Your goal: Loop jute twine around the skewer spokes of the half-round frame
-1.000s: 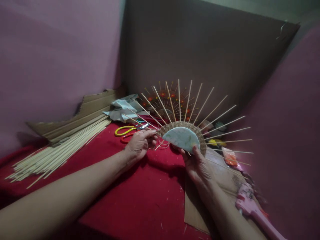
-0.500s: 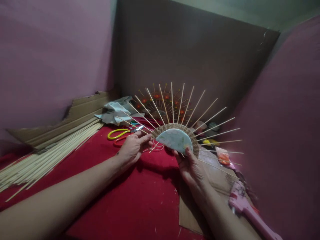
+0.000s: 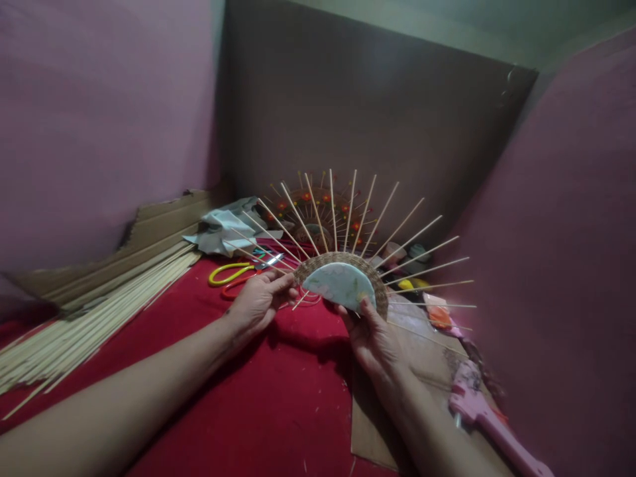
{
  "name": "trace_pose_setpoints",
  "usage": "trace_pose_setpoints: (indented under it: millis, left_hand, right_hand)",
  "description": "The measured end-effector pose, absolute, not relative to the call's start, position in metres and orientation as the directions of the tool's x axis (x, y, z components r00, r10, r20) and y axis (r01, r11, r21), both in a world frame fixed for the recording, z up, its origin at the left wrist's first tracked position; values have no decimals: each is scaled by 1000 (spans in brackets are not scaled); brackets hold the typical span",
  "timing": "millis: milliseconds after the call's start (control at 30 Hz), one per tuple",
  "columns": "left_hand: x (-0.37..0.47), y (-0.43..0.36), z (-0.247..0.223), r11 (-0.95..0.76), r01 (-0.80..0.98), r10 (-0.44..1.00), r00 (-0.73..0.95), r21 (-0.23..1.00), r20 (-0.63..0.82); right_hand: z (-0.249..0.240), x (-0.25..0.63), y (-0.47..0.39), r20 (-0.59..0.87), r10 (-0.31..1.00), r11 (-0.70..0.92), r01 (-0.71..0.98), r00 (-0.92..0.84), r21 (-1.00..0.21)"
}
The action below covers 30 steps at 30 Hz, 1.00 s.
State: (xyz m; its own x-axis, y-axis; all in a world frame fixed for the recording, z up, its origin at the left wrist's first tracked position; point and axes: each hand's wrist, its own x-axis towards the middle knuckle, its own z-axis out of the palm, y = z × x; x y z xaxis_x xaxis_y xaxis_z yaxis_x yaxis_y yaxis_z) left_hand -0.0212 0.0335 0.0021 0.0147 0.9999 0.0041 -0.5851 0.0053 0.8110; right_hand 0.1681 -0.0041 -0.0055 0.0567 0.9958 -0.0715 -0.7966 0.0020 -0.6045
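Observation:
A half-round sunburst craft (image 3: 340, 283) is held up in front of me. It has a pale, faintly patterned half disc, a braided brown rim and several thin wooden sticks fanning outward. My left hand (image 3: 259, 298) pinches the left end of the rim, where the lowest sticks come out. At the lower right of the disc, my right hand (image 3: 371, 338) grips with the thumb on the pale face and the fingers behind, mostly hidden. Beyond it leans a second sunburst (image 3: 322, 205) with orange flowers and bead-tipped sticks, partly covered by the first.
A bundle of thin sticks (image 3: 99, 315) lies left on the red cloth (image 3: 238, 411), beside torn cardboard (image 3: 163, 222) and crumpled pale fabric (image 3: 226, 230). Yellow-handled scissors (image 3: 231, 273) rest behind my left hand. On the right, a pink glue gun (image 3: 479, 407) lies by a cardboard sheet (image 3: 372, 424).
The whole view has shifted slightly, so the scene sits a little further left and lower. Both hands keep their hold on the sunburst craft.

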Motion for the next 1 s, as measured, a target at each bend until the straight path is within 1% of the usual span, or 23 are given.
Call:
trace_pose_setpoints:
  millis: [200,400,567,700,800,1000]
  left_hand:
    - [-22,33,1,40,-628,992,119,777,44]
    - [-20,30,4,47,-586,993,112,809,23]
    - [-16,28,-1,82,-508,981,194,857,21]
    - [-15,26,-5,146,-484,967,252,863,-22]
    - [-15,22,-4,178,-467,957,286,866,-42]
    - [-13,18,-1,159,-450,963,267,879,-37]
  right_hand:
    - [-4,168,-5,-54,997,14,-795,59,-607]
    - [-6,167,-4,-54,998,-3,-806,36,-592]
    - [-9,168,-4,-49,999,-24,-785,8,-619]
    - [-8,166,-5,-60,998,-30,-767,11,-641]
    - [-8,165,-7,-39,999,-26,-743,0,-668]
    - [-13,165,-6,-12,1000,-26,-728,-24,-685]
